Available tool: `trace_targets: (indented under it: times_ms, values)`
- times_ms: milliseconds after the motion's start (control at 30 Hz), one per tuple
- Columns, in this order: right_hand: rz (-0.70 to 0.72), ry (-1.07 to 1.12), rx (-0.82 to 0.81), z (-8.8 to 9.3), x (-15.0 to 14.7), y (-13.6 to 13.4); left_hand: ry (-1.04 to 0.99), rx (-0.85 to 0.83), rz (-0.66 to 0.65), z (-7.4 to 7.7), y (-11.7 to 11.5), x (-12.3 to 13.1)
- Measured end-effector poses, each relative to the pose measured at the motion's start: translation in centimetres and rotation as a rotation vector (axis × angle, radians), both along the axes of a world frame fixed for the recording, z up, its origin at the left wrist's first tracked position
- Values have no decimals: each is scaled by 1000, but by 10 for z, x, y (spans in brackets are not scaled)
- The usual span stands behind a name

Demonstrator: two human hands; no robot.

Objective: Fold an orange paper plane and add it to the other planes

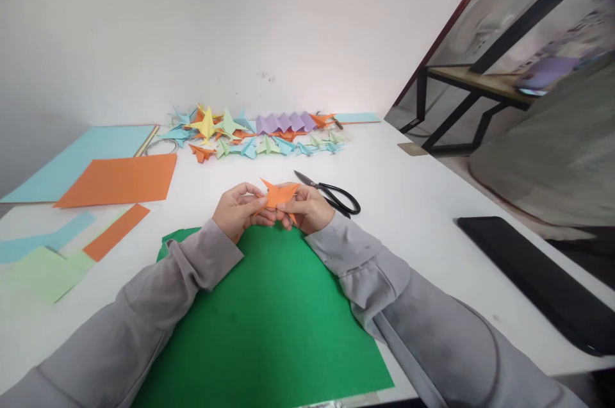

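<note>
Between my two hands is a folded orange paper star [277,195] with several pointed tips. My left hand [239,208] pinches its left side, thumb on top and fingers beneath. On the other side my right hand [308,206] grips it the same way, its thumb across the lower part. Both hands hover over the far edge of a green sheet [269,312] that lies on the white table. Black-handled scissors [331,191] rest just beyond my right hand, blades pointing left.
Folded paper pieces, including a yellow star [206,125] and a pleated purple strip [286,122], line the wall. Blue sheets [96,145], an orange sheet [122,180] and green scraps [48,270] lie at left. A black flat object [533,277] sits at right.
</note>
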State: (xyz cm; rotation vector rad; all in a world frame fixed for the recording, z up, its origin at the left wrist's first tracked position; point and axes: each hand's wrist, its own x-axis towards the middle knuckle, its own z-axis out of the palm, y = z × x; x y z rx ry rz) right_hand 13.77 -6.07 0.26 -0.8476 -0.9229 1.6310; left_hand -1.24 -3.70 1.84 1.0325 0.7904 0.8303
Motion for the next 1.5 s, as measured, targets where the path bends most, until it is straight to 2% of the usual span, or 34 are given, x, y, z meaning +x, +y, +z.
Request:
trace_targets:
  times_ms: [300, 600, 933, 1267, 1500]
  values:
    - [66, 41, -14, 1, 2, -1, -2, -30, 8, -1, 4, -3]
    - [52, -40, 1, -3, 1, 3, 14, 55, 3, -1, 4, -2]
    - [27, -64, 39, -3, -2, 2, 68, 184, -111, -4, 3, -4]
    - [-73, -70, 145, -5, 1, 3, 143, 259, 42, -4, 4, -6]
    - [-63, -113, 131, -5, 2, 3, 139, 272, 44, -3, 5, -5]
